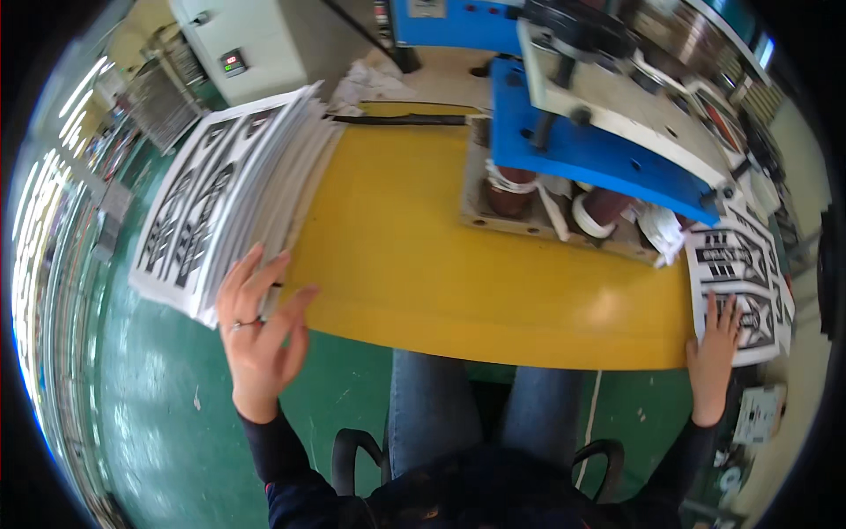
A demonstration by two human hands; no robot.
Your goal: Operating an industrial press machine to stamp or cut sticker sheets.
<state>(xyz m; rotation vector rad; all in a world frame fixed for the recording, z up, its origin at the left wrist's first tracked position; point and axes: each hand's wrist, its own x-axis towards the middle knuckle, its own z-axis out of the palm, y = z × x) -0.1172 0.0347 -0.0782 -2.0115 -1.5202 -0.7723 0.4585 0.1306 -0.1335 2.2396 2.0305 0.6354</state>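
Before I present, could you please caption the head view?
Left hand by a paper stack, right hand at printed sheets, yellow table between.

from where i stood, it looked like a factory workshop: a press-like machine (582,145) with blue plating stood over the far right of a yellow worktable (397,238), a pale cabinet (264,31) with a lit readout (233,63) rose far left, printed sheets (207,194) were stacked at left, more sheets (731,269) lay right, and the green floor (159,397) shone.

The head view looks down over the table (397,238).
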